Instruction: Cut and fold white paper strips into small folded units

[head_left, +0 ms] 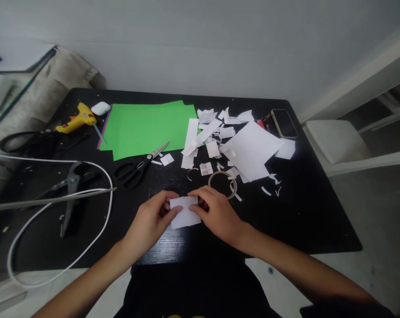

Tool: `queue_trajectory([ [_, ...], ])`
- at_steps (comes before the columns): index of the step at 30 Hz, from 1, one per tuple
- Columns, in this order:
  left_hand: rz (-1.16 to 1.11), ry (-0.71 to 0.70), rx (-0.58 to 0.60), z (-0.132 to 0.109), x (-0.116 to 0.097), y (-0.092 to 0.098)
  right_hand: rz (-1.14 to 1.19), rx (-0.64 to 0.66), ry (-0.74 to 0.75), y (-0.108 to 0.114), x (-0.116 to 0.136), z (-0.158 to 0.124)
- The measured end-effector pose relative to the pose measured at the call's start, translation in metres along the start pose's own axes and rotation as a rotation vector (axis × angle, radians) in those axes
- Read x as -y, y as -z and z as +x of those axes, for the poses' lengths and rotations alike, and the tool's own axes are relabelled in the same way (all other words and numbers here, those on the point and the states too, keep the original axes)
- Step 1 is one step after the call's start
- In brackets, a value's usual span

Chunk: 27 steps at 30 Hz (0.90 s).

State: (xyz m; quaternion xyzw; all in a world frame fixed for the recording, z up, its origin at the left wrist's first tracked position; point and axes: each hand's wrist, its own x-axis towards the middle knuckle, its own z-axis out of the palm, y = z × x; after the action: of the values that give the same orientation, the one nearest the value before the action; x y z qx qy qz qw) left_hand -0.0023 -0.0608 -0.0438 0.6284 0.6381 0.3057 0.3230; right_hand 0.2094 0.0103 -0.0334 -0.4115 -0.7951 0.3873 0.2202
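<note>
Between my two hands is a small folded piece of white paper (186,216), held just above the front part of the black table. My left hand (153,214) pinches its left side, thumb on the near face and fingers behind. On the right side, my right hand (218,214) grips it the same way; its fingertips are partly hidden behind the paper. Beyond the hands lie black-handled scissors (140,165) with blades slightly apart, and a round ring like a tape roll (222,184) among paper scraps.
Green sheets (147,128) and a heap of white scraps (213,137) cover the back of the black table (302,212). A yellow glue gun (79,119), large dark shears (72,185) and a looping white cable (111,176) occupy the left. A phone (284,123) rests back right.
</note>
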Motion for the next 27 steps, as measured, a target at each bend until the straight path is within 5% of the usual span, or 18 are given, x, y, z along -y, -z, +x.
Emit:
queue_trajectory([
  [6,0.412,-0.31,-0.177,-0.004,-0.006,-0.002,-0.281,-0.128,0.397,-0.005,-0.006,-0.01],
  [10,0.493,-0.511,-0.135,-0.011,-0.007,-0.003,-0.391,-0.084,0.578,-0.006,-0.009,-0.017],
  [27,0.638,-0.548,-0.043,-0.023,-0.005,-0.014,-0.359,0.032,0.508,-0.002,-0.018,-0.025],
])
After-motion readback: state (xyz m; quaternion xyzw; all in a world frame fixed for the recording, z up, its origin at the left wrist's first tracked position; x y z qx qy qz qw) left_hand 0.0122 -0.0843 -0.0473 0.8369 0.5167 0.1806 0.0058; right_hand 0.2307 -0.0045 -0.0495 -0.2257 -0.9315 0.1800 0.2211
